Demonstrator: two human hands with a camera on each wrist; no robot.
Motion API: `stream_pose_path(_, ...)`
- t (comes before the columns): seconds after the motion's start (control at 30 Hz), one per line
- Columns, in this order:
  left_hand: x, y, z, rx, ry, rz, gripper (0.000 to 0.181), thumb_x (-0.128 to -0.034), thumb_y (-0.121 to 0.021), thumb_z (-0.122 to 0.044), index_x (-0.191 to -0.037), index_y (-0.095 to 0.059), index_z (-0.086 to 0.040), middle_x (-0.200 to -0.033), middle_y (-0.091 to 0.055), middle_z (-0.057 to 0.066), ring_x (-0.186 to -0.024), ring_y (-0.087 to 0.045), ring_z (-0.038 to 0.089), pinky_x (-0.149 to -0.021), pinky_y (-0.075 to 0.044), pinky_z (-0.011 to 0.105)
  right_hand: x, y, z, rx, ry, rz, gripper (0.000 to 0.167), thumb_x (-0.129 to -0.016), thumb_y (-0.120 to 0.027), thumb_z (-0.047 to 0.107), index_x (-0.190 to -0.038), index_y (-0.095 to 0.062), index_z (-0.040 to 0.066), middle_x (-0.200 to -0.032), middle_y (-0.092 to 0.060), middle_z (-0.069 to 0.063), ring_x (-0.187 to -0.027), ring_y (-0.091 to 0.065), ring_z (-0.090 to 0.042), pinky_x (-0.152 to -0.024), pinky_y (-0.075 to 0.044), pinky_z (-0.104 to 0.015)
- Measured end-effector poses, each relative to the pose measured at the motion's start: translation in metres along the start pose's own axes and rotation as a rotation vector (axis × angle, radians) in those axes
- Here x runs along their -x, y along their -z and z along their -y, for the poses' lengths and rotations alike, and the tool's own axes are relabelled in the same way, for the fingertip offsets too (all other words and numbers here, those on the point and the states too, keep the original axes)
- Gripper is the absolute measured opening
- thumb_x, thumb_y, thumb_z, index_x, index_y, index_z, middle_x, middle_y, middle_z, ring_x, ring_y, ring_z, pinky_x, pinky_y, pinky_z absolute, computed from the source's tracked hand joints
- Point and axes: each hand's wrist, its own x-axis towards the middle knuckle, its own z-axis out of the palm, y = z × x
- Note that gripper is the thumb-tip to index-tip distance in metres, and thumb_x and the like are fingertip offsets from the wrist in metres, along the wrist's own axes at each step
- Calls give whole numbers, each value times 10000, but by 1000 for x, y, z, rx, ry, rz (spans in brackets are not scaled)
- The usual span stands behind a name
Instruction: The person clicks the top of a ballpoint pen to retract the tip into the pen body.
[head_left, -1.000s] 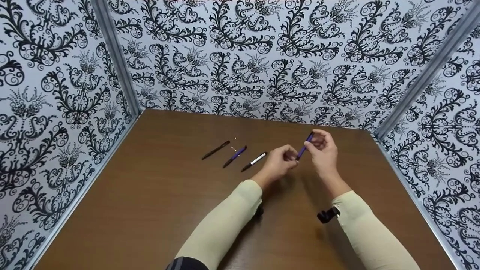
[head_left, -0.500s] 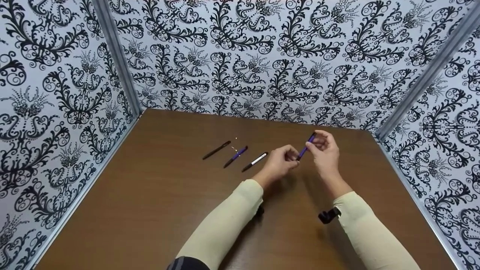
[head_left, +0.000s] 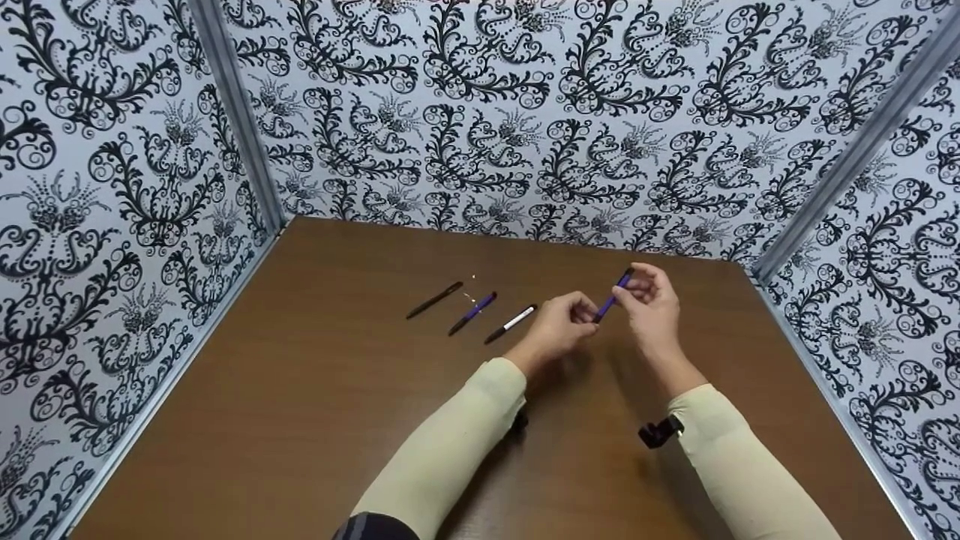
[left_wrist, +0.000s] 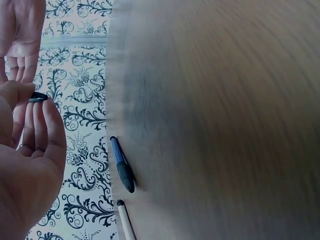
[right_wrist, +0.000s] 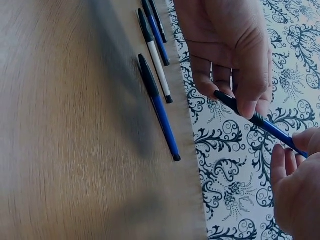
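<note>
Both hands hold one blue pen with a black grip (head_left: pixel 609 301) tilted above the brown table. My left hand (head_left: pixel 559 328) pinches its lower, dark end between thumb and fingers; that black end (left_wrist: pixel 38 97) shows in the left wrist view. Thumb and fingertips of my right hand (head_left: pixel 651 307) pinch the upper part. On the table to the left lie a black pen (head_left: pixel 434 301), a blue pen (head_left: pixel 472 313) and a white pen with dark ends (head_left: pixel 511 323). Another blue pen (right_wrist: pixel 162 112), hidden behind my left hand in the head view, lies beside the white one.
The brown table (head_left: pixel 300 390) ends at a back wall (head_left: pixel 487 135) with black scroll-patterned covering. Similar side panels stand left and right, joined by grey metal posts (head_left: pixel 238 112). Small bright specks (head_left: pixel 470 299) show near the blue pen. A black wrist camera (head_left: pixel 660 433) hangs under the right sleeve.
Hands and held pen keep the same grip. The whole head view has shifted very slightly; the pens on the table have not moved.
</note>
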Motion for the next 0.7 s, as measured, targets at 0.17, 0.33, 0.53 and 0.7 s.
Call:
stream_pose_path(0.17, 0, 0, -1, -4, 13, -2, 172, -945, -837, 13, -1078, -759, -63, -919, -706, -59, -843, -640, 41, -774, -543, 207, -2, 4, -5, 34, -15, 9, 518, -940, -753, -185, -1425, -595, -95, -1026, -671, -137, -842, -658, -80, -810, -621, -218)
stream_pose_path(0.33, 0, 1, -1, -3, 35, -12, 175, -941, -837, 20, -1073, -761, -66, -923, -710, -52, -845, -644, 49, -772, -543, 211, -3, 9, -8, 42, -12, 25, 528, -962, -736, -172, -1459, -563, -117, -1125, -672, -261, -850, -683, -82, -831, -639, -266)
stream_pose_path(0.53, 1, 4, 0, -16, 53, -3, 156, -954, -827, -1, -1076, -762, -73, -935, -707, -48, -855, -640, 51, -768, -533, 214, -1, 14, -10, 68, 34, 45, 474, -969, -762, -130, -1415, -611, -81, -1108, -691, -247, -835, -706, -90, -790, -633, -246)
stream_pose_path(0.7, 1, 5, 2, -24, 62, 5, 140, -961, -809, -9, -1087, -780, -65, -964, -739, -4, -858, -645, 52, -769, -534, 216, 1, 21, -13, 143, 79, 74, 436, -986, -765, -95, -1400, -627, -86, -1154, -695, -321, -869, -692, -76, -799, -589, -178)
